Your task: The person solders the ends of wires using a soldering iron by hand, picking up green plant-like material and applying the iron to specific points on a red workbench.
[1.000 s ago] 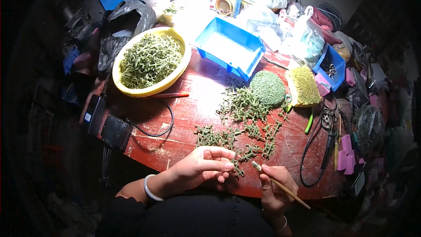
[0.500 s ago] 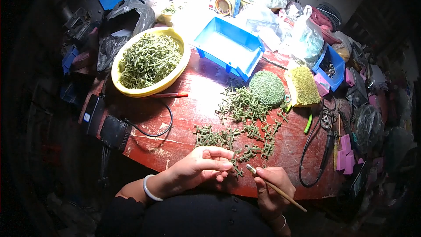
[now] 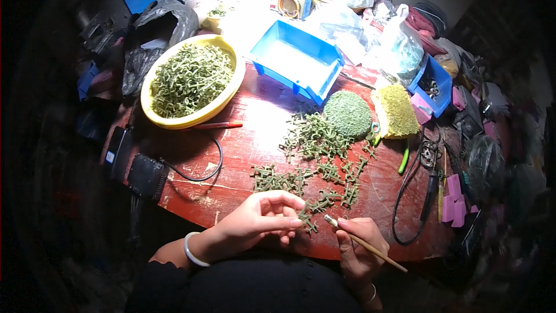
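Note:
My left hand (image 3: 265, 215), with a white bangle on its wrist, is curled at the table's near edge. Its thumb and forefinger close around a small green branched piece (image 3: 307, 220), partly hidden by the fingertips. My right hand (image 3: 362, 244) grips a slim wooden-handled tool (image 3: 370, 248) with a pale metal end, which points at the green piece from a short distance. Just beyond my hands lie rows of similar green pieces (image 3: 278, 179) and a looser heap (image 3: 318, 136). Next to that heap sits a round green textured pad (image 3: 347, 114).
A yellow basin (image 3: 152, 117) heaped with green pieces stands at left on the red table (image 3: 191, 197). Behind are a blue bin (image 3: 289, 76) and plastic bags (image 3: 399, 46). At right lie a yellow sponge-like block (image 3: 395, 113), a black cable (image 3: 399, 211) and pink blocks (image 3: 454, 203).
The whole view has shifted slightly, so the table's contents sit a little further left. My left forefinger and thumb have moved slightly; the right hand keeps its hold on the tool.

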`<state>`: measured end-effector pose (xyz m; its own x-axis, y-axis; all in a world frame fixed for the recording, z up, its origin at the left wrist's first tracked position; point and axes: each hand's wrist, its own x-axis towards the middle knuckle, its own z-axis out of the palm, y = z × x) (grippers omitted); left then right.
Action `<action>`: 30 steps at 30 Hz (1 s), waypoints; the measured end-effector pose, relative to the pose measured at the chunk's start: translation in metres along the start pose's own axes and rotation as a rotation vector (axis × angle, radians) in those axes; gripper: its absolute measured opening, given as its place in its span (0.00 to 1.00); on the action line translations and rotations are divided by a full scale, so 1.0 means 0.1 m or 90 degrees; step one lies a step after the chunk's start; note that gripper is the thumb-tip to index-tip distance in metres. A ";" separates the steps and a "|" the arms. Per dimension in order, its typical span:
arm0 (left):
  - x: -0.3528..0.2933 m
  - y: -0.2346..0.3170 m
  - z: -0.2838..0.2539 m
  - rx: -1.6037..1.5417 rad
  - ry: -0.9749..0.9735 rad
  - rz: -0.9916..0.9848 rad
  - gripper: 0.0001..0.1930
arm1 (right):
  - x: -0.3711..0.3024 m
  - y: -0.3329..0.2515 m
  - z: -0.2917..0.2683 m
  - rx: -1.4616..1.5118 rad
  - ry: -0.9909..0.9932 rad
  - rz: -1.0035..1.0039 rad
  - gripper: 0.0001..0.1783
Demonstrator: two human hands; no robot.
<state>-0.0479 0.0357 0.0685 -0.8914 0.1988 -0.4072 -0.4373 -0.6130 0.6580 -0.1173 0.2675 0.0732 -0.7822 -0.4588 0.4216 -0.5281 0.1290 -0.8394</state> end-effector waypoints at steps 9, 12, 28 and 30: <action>-0.14 -0.07 -0.15 0.442 -0.020 0.147 0.14 | 0.01 0.20 -0.15 -0.127 0.202 0.143 0.08; -0.12 -0.06 -0.13 0.627 -0.005 0.243 0.15 | 0.20 0.24 -0.17 -0.206 0.125 0.102 0.07; -0.16 -0.14 -0.42 0.724 0.048 0.456 0.14 | 0.78 0.38 0.25 -0.312 -0.202 -0.165 0.11; -0.14 -0.14 -0.41 0.739 0.038 0.462 0.14 | 0.83 0.39 0.26 -0.287 -0.214 -0.179 0.12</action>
<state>-0.0242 0.0098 0.0390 -0.9673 0.0593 0.2468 0.2479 0.4280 0.8691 -0.1947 0.2115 0.0662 -0.4854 -0.7711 0.4121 -0.8432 0.2881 -0.4539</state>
